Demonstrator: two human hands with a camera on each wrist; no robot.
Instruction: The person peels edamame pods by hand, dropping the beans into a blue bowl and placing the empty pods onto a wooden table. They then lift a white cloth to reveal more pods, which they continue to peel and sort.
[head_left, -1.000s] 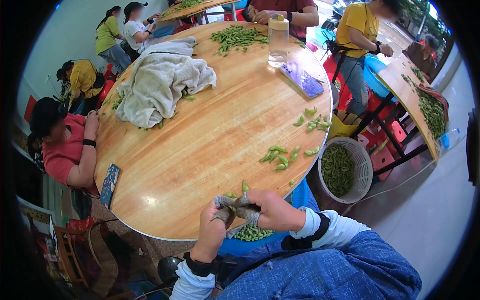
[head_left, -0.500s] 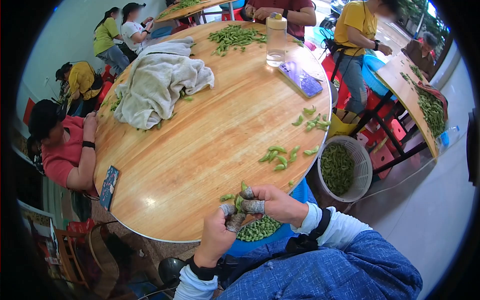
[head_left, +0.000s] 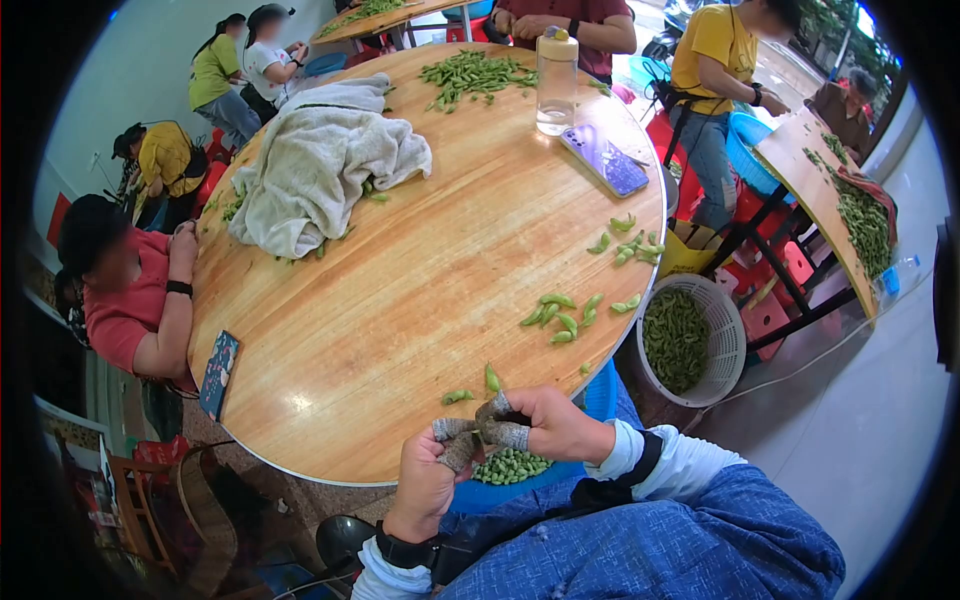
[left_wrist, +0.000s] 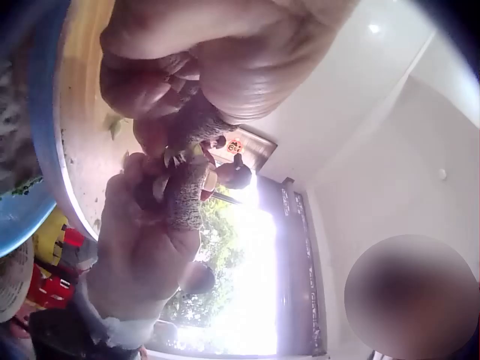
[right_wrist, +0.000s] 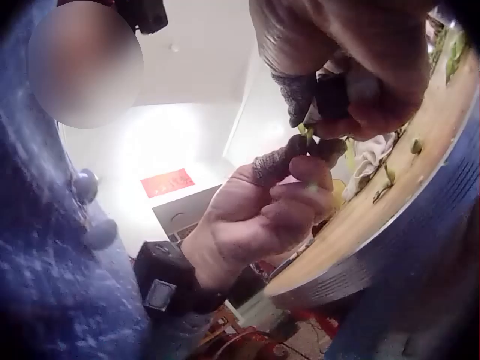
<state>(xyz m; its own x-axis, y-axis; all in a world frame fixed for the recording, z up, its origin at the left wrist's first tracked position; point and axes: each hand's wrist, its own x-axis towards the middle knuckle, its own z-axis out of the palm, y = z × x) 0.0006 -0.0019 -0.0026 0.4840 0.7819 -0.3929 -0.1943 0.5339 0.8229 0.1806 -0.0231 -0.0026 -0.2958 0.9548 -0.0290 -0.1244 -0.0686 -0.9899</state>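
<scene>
Over the near table edge, my left hand (head_left: pixel 418 480) and right hand (head_left: pixel 562 428) meet at the fingertips. Thumbs and forefingers wear grey knitted finger covers (head_left: pixel 508 436). Both hands pinch a green soybean pod (right_wrist: pixel 306 131); only a sliver shows in the right wrist view, the rest hidden by fingers. Beneath the hands, a blue basin (head_left: pixel 601 394) holds shelled green beans (head_left: pixel 512 466). Just beyond the fingertips, one pod (head_left: pixel 492 376) and another pod (head_left: pixel 458 397) lie on the round wooden table (head_left: pixel 380 350).
More pods (head_left: pixel 562 312) lie along the table's right side. A white basket (head_left: pixel 738 345) of pods stands on the floor at right. A towel (head_left: pixel 330 170), bottle (head_left: pixel 556 85), purple phone (head_left: pixel 606 160) and dark patterned phone (head_left: pixel 219 375) are on the table. Several people sit or stand around.
The pod showed plainly between my fingers half a second ago; now the fingers cover most of it. Both hands have drawn slightly towards me, leaving the two nearby pods in plain sight.
</scene>
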